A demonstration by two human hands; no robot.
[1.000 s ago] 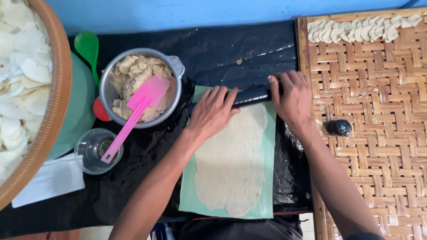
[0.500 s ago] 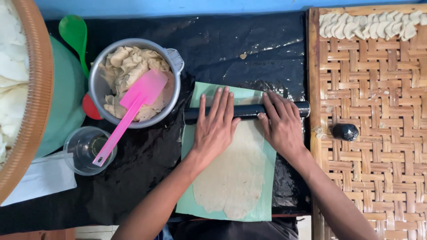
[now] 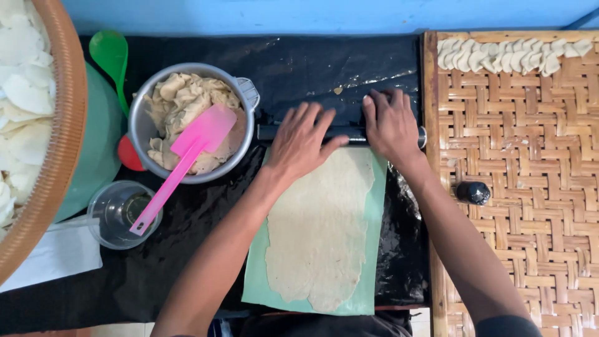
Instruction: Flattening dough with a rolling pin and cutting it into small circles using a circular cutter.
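My left hand (image 3: 301, 141) and my right hand (image 3: 390, 123) lie flat, fingers spread, on a black rolling pin (image 3: 350, 133) at the far end of a thin sheet of pale dough (image 3: 321, 231). The dough sits on a light green mat (image 3: 370, 249) over black plastic sheeting (image 3: 187, 262). Both palms press the pin from above; its middle is hidden under them.
At left a metal pot (image 3: 145, 131) of dough holds a pink spatula (image 3: 181, 163). A clear cup (image 3: 115, 215), a green spoon (image 3: 111, 56) and a woven basket (image 3: 65, 125) of white pieces are further left. At right, a woven bamboo tray (image 3: 524, 162) carries shaped dough pieces (image 3: 505, 57) and a small black knob (image 3: 473, 193).
The rolling pin and both hands have moved away from me to the far end of the dough after rolling back toward the middle half a second ago.
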